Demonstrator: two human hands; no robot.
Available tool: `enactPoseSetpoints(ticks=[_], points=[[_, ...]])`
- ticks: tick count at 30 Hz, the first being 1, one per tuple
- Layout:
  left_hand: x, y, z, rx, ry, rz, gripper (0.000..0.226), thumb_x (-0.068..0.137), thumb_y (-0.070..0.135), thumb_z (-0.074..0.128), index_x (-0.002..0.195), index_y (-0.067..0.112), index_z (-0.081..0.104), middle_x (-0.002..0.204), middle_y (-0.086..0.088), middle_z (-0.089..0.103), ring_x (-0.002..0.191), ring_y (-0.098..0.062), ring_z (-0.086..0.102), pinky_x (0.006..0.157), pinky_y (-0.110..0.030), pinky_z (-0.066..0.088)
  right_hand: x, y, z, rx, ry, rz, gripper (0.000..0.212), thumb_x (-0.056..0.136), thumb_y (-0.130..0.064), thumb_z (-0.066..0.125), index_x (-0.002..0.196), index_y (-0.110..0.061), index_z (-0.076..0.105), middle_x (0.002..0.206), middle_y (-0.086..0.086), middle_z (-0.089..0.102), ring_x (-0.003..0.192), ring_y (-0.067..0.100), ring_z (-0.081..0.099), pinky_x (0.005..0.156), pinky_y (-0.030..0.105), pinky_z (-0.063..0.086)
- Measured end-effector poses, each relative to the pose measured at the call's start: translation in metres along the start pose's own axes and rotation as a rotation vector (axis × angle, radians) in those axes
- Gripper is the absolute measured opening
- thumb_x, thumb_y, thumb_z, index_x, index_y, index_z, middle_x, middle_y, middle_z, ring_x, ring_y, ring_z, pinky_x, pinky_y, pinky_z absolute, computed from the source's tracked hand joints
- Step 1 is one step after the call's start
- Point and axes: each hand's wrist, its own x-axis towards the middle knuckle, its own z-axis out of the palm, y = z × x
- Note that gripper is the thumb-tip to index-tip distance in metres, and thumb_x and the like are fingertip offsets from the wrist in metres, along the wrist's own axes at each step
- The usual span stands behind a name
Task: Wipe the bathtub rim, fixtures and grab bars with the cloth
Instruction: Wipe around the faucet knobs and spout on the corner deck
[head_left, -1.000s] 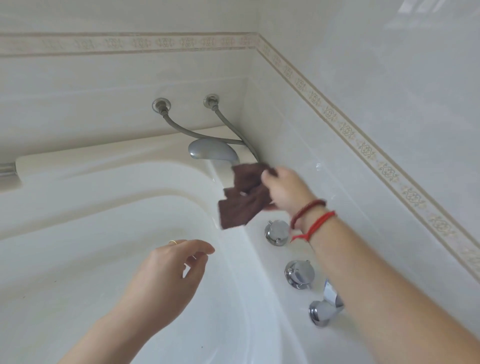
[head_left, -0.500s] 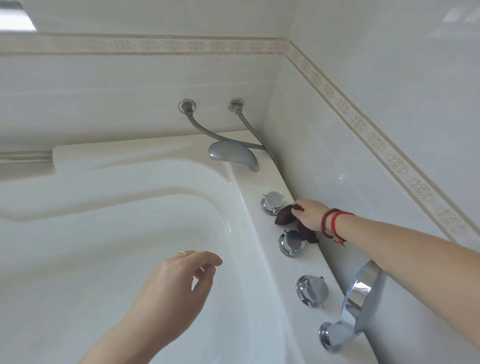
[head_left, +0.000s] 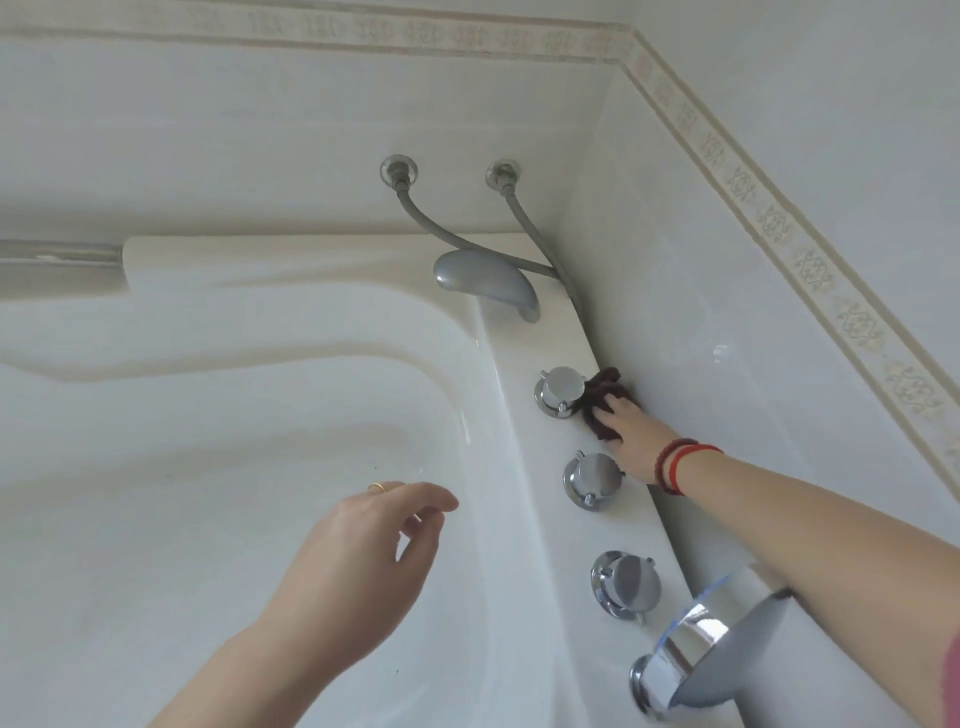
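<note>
- The right hand (head_left: 631, 434), at centre right of the frame, presses the dark brown cloth (head_left: 602, 402) flat onto the bathtub rim (head_left: 550, 525), its fingers laid over the fabric rather than pinching it.
- The cloth sits bunched between the tiled side wall (head_left: 727, 291) and the farthest chrome knob (head_left: 560, 391), touching the knob's right side.
- Red bracelets (head_left: 675, 465) circle the right wrist, which lies just right of the middle knob (head_left: 592, 478).
- The nearest knob (head_left: 625, 583) stands lower right on the rim, with the chrome spout (head_left: 696, 660) below it at the bottom right.
- The left hand (head_left: 363, 556) hangs over the tub basin (head_left: 182, 519) at lower centre, fingers loosely curled and holding nothing; a gold ring (head_left: 377, 487) shows on one finger.
- A grey hand shower head (head_left: 483, 283) lies on the rim's far corner at upper centre, with two grey hoses (head_left: 457, 240) rising to fittings in the back wall (head_left: 260, 145).
- A grab bar (head_left: 57, 255) shows at the left edge, blurred.
- A patterned border strip (head_left: 769, 218) runs along both walls.
</note>
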Motion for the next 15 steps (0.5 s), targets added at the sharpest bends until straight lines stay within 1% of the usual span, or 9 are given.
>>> enactPoseSetpoints(ticks=[1,3,6,8,10,12,14,15], points=[[0.001,0.001,0.002,0.004,0.001,0.001,0.022,0.091,0.024,0.048,0.100,0.037,0.064,0.088,0.028,0.058,0.098,0.017,0.043,0.076,-0.008,0.042,-0.004,0.003,-0.001,-0.016,-0.001,-0.013,0.050,0.094,-0.009,0.041,0.144,-0.010,0.032,0.152,0.011,0.022,0.139,0.026,0.024,0.114,0.028,0.017],[0.003,0.008,0.005,0.005,-0.003,0.009,0.023,0.092,0.024,0.047,0.101,0.036,0.064,0.087,0.028,0.056,0.097,0.017,0.043,0.076,-0.008,0.043,-0.015,0.004,-0.003,-0.052,-0.016,-0.024,0.048,0.091,-0.009,0.044,0.139,-0.014,0.042,0.150,0.007,0.027,0.134,0.027,0.031,0.111,0.026,0.023],[0.010,0.022,0.006,-0.006,-0.013,0.026,0.024,0.092,0.024,0.045,0.103,0.036,0.063,0.087,0.027,0.056,0.095,0.015,0.044,0.079,-0.013,0.045,-0.023,0.003,-0.002,-0.065,-0.108,0.012,0.044,0.090,-0.008,0.044,0.132,-0.019,0.053,0.145,0.002,0.034,0.128,0.027,0.036,0.107,0.025,0.029],[0.012,0.028,0.006,-0.016,-0.007,0.040,0.024,0.093,0.024,0.045,0.104,0.036,0.063,0.088,0.026,0.056,0.097,0.016,0.042,0.078,-0.012,0.044,-0.015,0.002,-0.003,0.032,-0.095,0.035,0.041,0.090,-0.005,0.044,0.128,-0.017,0.056,0.142,0.005,0.037,0.128,0.026,0.039,0.108,0.027,0.030],[0.012,0.029,0.005,-0.014,0.000,0.046,0.024,0.093,0.025,0.045,0.103,0.037,0.063,0.089,0.025,0.058,0.099,0.017,0.040,0.077,-0.009,0.042,-0.004,-0.002,-0.006,0.130,-0.025,0.056,0.037,0.093,-0.008,0.044,0.127,-0.016,0.056,0.141,0.007,0.039,0.127,0.027,0.040,0.108,0.030,0.031],[0.011,0.025,0.004,0.006,-0.008,0.034,0.024,0.093,0.025,0.046,0.103,0.037,0.063,0.090,0.025,0.058,0.100,0.017,0.039,0.076,-0.008,0.042,0.003,-0.010,-0.016,0.215,0.023,0.081,0.033,0.095,-0.013,0.043,0.124,-0.012,0.058,0.137,0.011,0.046,0.123,0.030,0.045,0.104,0.033,0.036],[0.008,0.018,0.005,0.024,-0.023,0.015,0.023,0.093,0.025,0.046,0.102,0.037,0.063,0.088,0.026,0.057,0.100,0.017,0.039,0.075,-0.009,0.042,0.001,-0.016,-0.023,0.325,0.009,0.089,0.029,0.095,-0.010,0.045,0.118,-0.004,0.061,0.128,0.017,0.053,0.119,0.031,0.050,0.097,0.031,0.040],[0.006,0.016,0.006,0.025,-0.032,0.005,0.023,0.093,0.024,0.046,0.102,0.037,0.063,0.087,0.027,0.057,0.100,0.018,0.039,0.074,-0.008,0.041,-0.003,-0.016,-0.025,0.327,-0.003,0.074,0.028,0.093,-0.007,0.046,0.115,-0.002,0.063,0.126,0.016,0.055,0.117,0.030,0.052,0.096,0.030,0.040]])
